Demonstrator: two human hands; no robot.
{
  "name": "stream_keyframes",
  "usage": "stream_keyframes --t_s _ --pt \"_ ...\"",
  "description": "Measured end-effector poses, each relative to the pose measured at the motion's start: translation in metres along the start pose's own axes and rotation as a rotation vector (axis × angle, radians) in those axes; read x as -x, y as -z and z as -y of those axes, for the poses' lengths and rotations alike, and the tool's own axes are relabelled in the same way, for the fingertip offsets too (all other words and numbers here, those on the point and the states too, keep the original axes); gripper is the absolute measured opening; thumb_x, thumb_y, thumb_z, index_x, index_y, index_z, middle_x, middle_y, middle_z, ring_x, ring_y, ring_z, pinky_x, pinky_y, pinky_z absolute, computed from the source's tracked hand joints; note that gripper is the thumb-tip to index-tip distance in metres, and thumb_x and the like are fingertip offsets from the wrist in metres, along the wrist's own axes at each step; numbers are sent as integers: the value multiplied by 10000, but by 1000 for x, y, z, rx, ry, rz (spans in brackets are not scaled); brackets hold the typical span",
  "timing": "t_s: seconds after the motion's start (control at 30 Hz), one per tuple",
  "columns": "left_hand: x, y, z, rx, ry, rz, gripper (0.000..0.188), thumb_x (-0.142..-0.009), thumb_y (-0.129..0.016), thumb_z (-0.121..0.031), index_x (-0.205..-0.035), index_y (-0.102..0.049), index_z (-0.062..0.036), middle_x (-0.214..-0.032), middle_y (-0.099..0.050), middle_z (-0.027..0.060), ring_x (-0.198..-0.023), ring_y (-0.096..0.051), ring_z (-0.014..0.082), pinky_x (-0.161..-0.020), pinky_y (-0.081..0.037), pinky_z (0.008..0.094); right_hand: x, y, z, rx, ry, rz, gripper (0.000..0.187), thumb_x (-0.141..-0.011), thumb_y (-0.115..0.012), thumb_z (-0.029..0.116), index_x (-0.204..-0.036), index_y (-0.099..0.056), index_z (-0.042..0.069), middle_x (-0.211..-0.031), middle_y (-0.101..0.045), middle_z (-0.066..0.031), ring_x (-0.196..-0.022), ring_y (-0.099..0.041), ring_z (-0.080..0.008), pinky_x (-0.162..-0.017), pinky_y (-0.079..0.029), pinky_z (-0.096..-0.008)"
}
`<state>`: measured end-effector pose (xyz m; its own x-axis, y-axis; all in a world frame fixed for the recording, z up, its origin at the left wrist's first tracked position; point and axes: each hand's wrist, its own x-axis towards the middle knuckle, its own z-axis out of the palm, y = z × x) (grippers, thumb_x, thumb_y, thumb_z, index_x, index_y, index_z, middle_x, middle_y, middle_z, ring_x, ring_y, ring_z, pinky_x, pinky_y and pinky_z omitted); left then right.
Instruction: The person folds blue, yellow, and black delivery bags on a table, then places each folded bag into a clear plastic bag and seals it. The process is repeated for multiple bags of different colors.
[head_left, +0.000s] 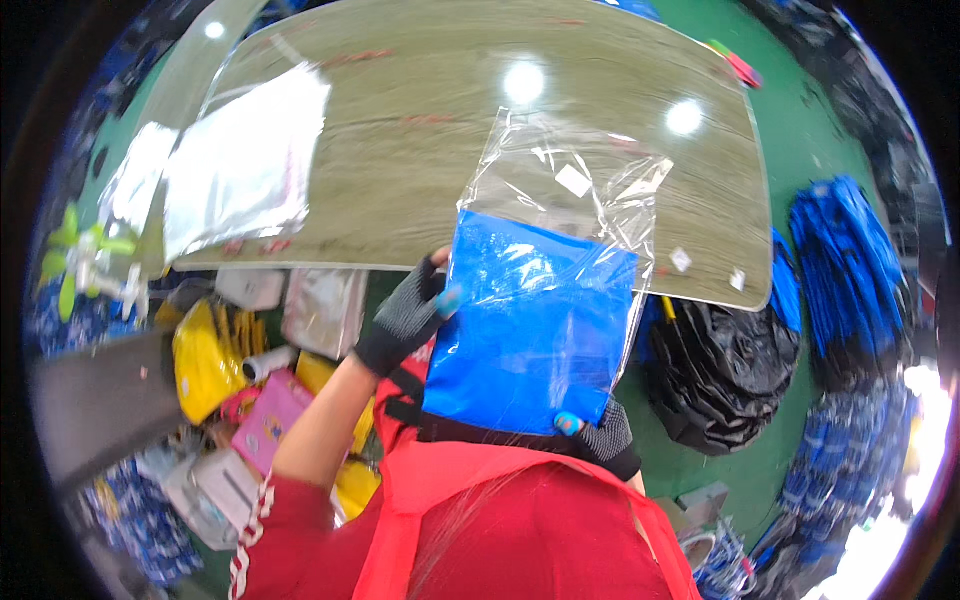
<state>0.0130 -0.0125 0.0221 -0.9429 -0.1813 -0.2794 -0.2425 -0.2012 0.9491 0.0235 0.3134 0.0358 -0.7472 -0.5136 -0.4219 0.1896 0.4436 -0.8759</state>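
Observation:
Between my two hands is a clear plastic bag with a flat, folded blue sheet in its lower part. My left hand, in a dark dotted glove with bare fingertips, grips the bag's left edge with the thumb on top. At the lower right corner, my right hand pinches it, thumb in front and fingers behind. The bag's transparent upper end lies over the near edge of the table. A small white label shows at that end.
A glass-topped table spans the front, with a stack of clear plastic bags on its left. To the right stand a black bag and blue bundles. Yellow items and a pink folder crowd the lower left.

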Motion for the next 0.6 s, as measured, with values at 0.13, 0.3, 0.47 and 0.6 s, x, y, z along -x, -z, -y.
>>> stream_keyframes --t_s 0.13,0.3,0.47,0.6 --pt "12 -5 -10 -118 131 275 774 -769 -781 -309 -1379 -407 -14 -1291 -544 124 -1151 -522 189 -977 -436 352 -32 22 26 -486 110 76 884 -737 -717 590 -1334 -466 -12 -1256 -576 -158 -1137 -568 -271 -956 -462 -402" --pt "22 1 -16 -13 188 506 845 -738 -815 -319 -1401 -379 -29 -1321 -523 121 -1173 -517 203 -978 -448 364 -57 22 23 -519 -188 -48 849 -770 -724 483 -1376 -398 -16 -1287 -530 -184 -1154 -547 -257 -973 -451 -409" --pt "10 0 -42 142 250 332 831 -746 -809 -293 -1402 -375 -24 -1269 -565 114 -1113 -561 202 -928 -490 371 -47 2 40 -544 -71 -84 703 -775 -749 316 -1331 -430 26 -1247 -542 -149 -1095 -571 -273 -916 -499 -424" --pt "16 -7 -44 -41 175 544 781 -748 -804 -275 -1372 -413 -13 -1274 -564 116 -1079 -586 217 -924 -491 368 -60 15 61 -674 -211 -113 650 -755 -774 218 -1300 -479 21 -1217 -564 -172 -1114 -563 -267 -915 -500 -437"
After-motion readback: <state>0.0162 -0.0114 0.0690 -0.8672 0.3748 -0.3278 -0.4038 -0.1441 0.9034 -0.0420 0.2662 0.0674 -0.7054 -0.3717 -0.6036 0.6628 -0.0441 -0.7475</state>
